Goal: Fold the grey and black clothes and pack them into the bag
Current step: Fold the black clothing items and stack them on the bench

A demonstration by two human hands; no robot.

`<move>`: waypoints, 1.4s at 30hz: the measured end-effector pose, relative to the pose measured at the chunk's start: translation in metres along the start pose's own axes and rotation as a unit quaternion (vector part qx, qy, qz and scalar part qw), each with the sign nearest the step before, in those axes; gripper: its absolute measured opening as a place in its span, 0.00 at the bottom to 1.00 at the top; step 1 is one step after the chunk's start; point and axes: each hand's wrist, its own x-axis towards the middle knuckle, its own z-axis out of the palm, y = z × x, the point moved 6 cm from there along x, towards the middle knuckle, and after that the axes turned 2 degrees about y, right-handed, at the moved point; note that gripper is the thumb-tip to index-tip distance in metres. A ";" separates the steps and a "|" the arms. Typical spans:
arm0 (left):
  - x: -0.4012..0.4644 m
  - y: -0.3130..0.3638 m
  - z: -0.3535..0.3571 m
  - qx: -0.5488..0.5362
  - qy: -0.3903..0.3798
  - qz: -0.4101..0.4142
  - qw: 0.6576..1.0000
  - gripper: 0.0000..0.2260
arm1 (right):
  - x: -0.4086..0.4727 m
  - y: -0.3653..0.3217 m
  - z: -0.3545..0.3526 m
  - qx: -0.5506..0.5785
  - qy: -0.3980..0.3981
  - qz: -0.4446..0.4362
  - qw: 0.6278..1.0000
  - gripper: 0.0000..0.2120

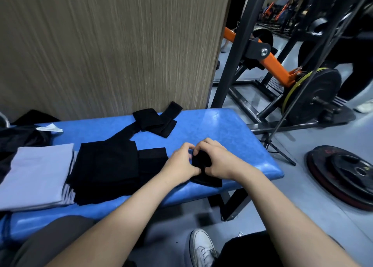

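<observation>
Clothes mostly folded: grey stack [34, 175] and black stack [105, 171] side by side on blue bench [222, 125]. Left hand [180, 162] and right hand [219, 161] curl round small black piece [201, 163] (mid-fold). Loose black strips [155, 121] remain; bag not identifiable, packing unstarted.

Black folded clothes [107, 171] beside pale grey ones [38, 175] (striped edge) on a blue bench [222, 129].

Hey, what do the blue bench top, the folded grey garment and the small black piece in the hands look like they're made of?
Blue padded bench top: probably vinyl or faux leather, glossy, with mottled reflections. Folded grey garment: smooth, thin matte knit, seemingly cotton, with crisp flat folds. Small black piece, gripped by the left hand and right hand: soft matte fabric; weave too dark to tell.
</observation>
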 end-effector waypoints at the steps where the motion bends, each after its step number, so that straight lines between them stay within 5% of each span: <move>1: 0.000 0.000 0.000 -0.023 -0.009 -0.010 1.000 0.22 | -0.001 -0.001 0.000 -0.005 0.005 0.002 1.000 0.21; 12: -0.007 0.008 -0.003 0.046 0.000 0.046 0.998 0.16 | -0.001 0.003 -0.001 -0.035 -0.028 0.024 0.999 0.17; 18: -0.006 0.006 -0.030 0.064 0.096 0.069 0.991 0.10 | -0.005 0.023 -0.022 0.009 -0.006 0.046 0.999 0.18; 23: -0.010 -0.001 -0.052 0.190 0.186 0.034 0.963 0.11 | -0.007 0.035 -0.018 -0.069 0.004 0.069 0.995 0.15; 30: -0.010 -0.005 -0.045 0.307 0.197 0.059 0.929 0.11 | -0.010 0.038 -0.018 -0.103 -0.011 0.099 0.990 0.15; 37: -0.020 0.013 -0.043 0.199 0.221 0.130 0.946 0.16 | -0.014 0.046 -0.024 -0.107 -0.004 0.131 0.986 0.17; 42: -0.024 0.027 -0.013 0.131 0.119 0.193 0.965 0.24 | -0.012 0.044 -0.025 -0.086 -0.009 0.123 0.989 0.21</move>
